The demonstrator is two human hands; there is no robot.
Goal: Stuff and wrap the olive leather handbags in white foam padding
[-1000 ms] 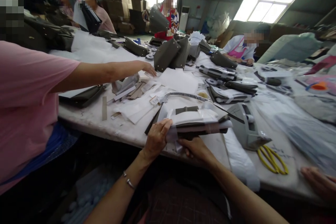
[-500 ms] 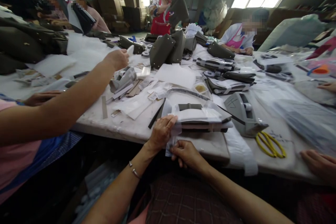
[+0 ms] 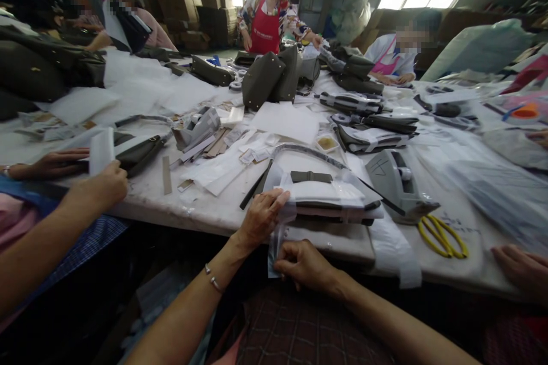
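Observation:
A dark olive handbag [image 3: 311, 177], partly covered in white wrapping and clear film, lies flat at the table's front edge. Its padded handle [image 3: 308, 150] arches behind it. My left hand [image 3: 263, 214] is closed on the bag's left end, thumb hidden. Just below the table edge, my right hand [image 3: 303, 262] pinches a translucent whitish strip [image 3: 275, 248] that hangs from that same corner. Right of the bag stands a grey tape dispenser [image 3: 385, 182]. Yellow-handled scissors [image 3: 443, 236] lie beyond it, and a white strip [image 3: 396, 245] droops over the edge.
A co-worker's hand [image 3: 100, 185] at left holds a folded white sheet [image 3: 101, 150] over another dark bag. Upright dark bags [image 3: 274, 80], white sheets [image 3: 285, 121] and paper scraps cover the table. Another person's hand [image 3: 520, 265] rests near the right edge.
My right hand has drawn the strip lower; my left hand stays on the bag. The left co-worker's arm has come back with a white sheet. The person opposite has lowered a bag.

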